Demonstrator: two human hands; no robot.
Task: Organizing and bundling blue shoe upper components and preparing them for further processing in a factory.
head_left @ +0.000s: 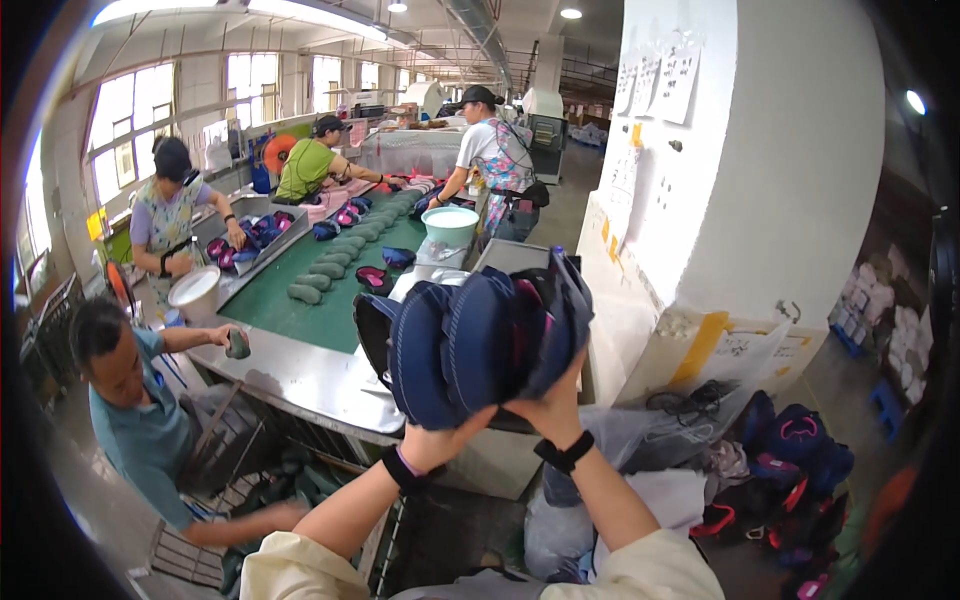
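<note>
A bundle of navy shoe uppers (475, 345), curved fabric pieces with white stitching and glimpses of pink, is held up in front of the wearer, before the near end of a long worktop (335, 318). The left grip (445, 445) is closed on the bundle's underside, and the right grip (555, 405) is closed on its lower right; most fingertips are hidden by the fabric. The pieces stand side by side with the outer ones splaying, so steady, even pressure from both sides, with support from below, would likely hold them together without crushing their curve; the loose left edge seems likeliest to slip. The worktop has a green surface and a pale metal edge. A row of grey-green foot-shaped forms (327, 270) runs along it, beside a metal tray (272, 252) of navy and pink pieces. A co-worker in a blue-green shirt (150, 395), at left, holds a similar form (238, 344); three more people work farther back. Windows (145, 110) line the left wall. To the right, a white pillar (790, 150) carries paper sheets (675, 80), and navy and pink pieces (790, 450) are heaped low beside clear plastic.
</note>
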